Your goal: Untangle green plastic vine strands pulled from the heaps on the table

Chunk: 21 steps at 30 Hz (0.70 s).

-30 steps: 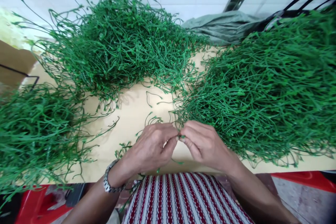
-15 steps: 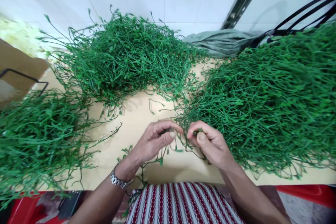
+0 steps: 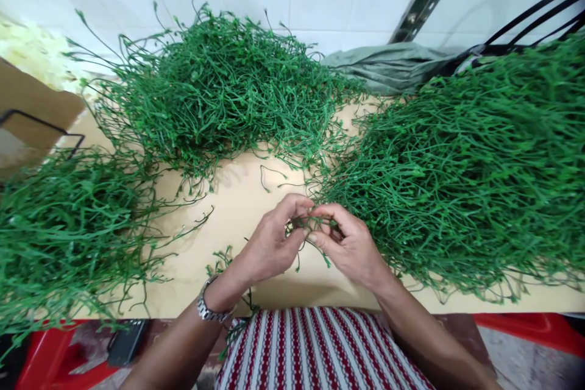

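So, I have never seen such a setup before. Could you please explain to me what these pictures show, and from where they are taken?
No machine is here: you see a human left hand and right hand, both bare. Each picture comes from a camera worn on the head, looking forward and down. The left wrist wears a metal wristband. Over a pale table, the hands are close together and hold a few thin green stems in their fingers. Around them lie a left heap, a back heap and a right heap of similar stems.
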{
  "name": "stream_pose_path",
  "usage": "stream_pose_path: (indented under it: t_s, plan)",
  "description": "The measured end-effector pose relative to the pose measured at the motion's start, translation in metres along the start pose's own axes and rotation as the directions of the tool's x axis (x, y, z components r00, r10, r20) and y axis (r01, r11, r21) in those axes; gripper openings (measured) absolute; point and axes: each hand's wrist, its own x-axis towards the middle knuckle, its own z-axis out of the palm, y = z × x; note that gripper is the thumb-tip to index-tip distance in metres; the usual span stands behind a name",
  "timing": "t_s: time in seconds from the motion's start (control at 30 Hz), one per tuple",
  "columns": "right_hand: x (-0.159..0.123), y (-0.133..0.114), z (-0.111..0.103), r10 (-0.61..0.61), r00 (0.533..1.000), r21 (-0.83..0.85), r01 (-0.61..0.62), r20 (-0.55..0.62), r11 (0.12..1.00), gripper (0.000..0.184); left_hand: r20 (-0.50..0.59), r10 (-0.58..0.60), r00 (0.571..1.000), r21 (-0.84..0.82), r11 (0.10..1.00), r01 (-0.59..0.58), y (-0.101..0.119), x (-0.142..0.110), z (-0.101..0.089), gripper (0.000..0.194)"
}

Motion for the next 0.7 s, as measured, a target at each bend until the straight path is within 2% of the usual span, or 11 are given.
stream_pose_path:
  t_s: [0.07,0.13,0.23,0.3,0.47,0.53,0.7]
  plan:
    - [-0.0004,-0.0003,-0.0010,-0.069,0.997,-0.044,0.068,-0.027,0.997,0.017,0.017,0.022,1.000,-0.003,1.000,-0.022,0.0017,-0.0005,-0.0019,0.034]
    - [-0.0002,-0.0001,-0.0022,-0.136,0.989,-0.104,0.130,-0.049,0.986,0.020,0.023,0.017,1.000,0.002,1.000,-0.017,0.0021,-0.0009,-0.0034,0.034]
    - [0.0009,0.0013,-0.0029,-0.222,0.975,-0.135,0.216,-0.029,0.967,0.031,0.007,0.000,1.000,0.009,1.000,0.000,0.0001,-0.0015,-0.0031,0.033]
    - [0.0017,0.0025,-0.0026,-0.258,0.966,-0.126,0.256,-0.004,0.959,0.030,-0.011,0.006,1.000,0.021,1.000,-0.006,-0.0018,-0.0020,-0.0011,0.033]
    - [0.0008,0.0041,-0.0010,-0.279,0.960,-0.221,0.266,-0.034,0.938,0.012,-0.082,0.083,0.993,0.187,0.980,-0.066,-0.0009,-0.0010,0.0017,0.033]
    - [-0.0003,0.0047,-0.0006,-0.305,0.951,-0.227,0.286,-0.052,0.931,0.010,-0.073,0.095,0.993,0.241,0.968,-0.075,0.0017,0.0006,-0.0001,0.028]
    - [-0.0007,0.0061,-0.0019,-0.298,0.955,-0.154,0.293,-0.010,0.944,0.011,0.041,0.053,0.998,0.114,0.992,-0.058,0.0054,0.0044,-0.0060,0.016]
